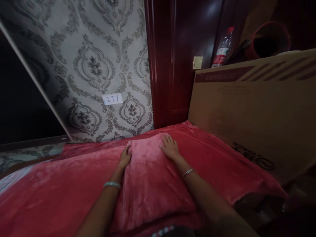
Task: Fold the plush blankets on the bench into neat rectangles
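Our right hand [170,148] lies, fingers apart, on the folded red blanket [150,177]; we cannot tell if our left hand [125,157] grips its edge.

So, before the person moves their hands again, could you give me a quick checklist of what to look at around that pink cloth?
1. Left hand at the left edge of the pink cloth: ok, it rests there.
2. Right hand by the far right corner: ok, fingers spread on the cloth.
3. Pink cloth smooth: not ok, creases show.
4. Layers underneath lined up: cannot tell, they are hidden.
5. Bottle out of the way: ok, it is up at the top edge of the cardboard box, apart from both hands.
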`<state>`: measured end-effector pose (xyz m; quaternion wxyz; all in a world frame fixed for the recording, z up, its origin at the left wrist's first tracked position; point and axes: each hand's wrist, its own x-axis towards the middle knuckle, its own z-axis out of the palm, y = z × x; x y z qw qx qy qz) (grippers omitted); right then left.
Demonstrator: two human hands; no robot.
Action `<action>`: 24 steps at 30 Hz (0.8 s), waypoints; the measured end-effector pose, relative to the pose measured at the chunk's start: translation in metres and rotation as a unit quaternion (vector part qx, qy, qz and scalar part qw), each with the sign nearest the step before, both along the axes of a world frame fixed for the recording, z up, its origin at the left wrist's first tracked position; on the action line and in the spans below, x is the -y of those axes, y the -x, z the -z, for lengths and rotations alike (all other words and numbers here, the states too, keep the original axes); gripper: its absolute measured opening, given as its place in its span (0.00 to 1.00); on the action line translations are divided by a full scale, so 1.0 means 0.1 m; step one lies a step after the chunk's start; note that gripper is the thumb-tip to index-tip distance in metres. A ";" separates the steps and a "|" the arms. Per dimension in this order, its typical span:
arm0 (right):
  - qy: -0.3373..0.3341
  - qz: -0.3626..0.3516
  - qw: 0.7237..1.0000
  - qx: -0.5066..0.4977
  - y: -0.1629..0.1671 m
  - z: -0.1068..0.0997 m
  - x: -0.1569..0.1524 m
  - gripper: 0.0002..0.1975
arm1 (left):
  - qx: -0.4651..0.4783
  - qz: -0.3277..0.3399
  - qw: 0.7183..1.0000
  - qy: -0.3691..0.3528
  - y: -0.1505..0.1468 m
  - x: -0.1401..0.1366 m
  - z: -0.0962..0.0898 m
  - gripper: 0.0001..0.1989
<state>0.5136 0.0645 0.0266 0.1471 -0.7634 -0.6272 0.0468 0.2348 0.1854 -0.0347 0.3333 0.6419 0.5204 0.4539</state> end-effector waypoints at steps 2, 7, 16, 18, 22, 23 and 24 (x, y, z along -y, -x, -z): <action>0.020 -0.013 1.000 0.018 0.03 0.20 -0.04 0.32 | -0.001 0.001 1.000 -0.012 0.00 -0.01 0.05 0.30; 0.028 -0.003 0.999 0.039 0.01 0.47 -0.05 0.32 | -0.006 -0.005 1.000 -0.027 -0.03 0.01 0.14 0.31; 0.020 0.001 0.996 0.082 -0.06 0.68 -0.14 0.33 | -0.023 -0.036 0.999 0.001 -0.10 0.21 0.00 0.31; 0.012 0.002 0.997 0.079 -0.07 0.72 -0.15 0.33 | -0.017 -0.047 0.999 0.013 -0.12 0.28 -0.03 0.34; -0.001 -0.006 0.998 0.063 -0.07 0.70 -0.12 0.33 | 0.019 -0.032 0.998 0.042 -0.08 0.50 -0.04 0.35; 0.000 -0.007 0.998 0.058 -0.07 0.68 -0.10 0.33 | 0.034 -0.018 0.998 0.050 -0.04 0.58 -0.03 0.36; 0.004 -0.007 0.999 0.053 -0.07 0.65 -0.09 0.33 | 0.054 0.000 0.997 0.058 0.01 0.67 -0.01 0.37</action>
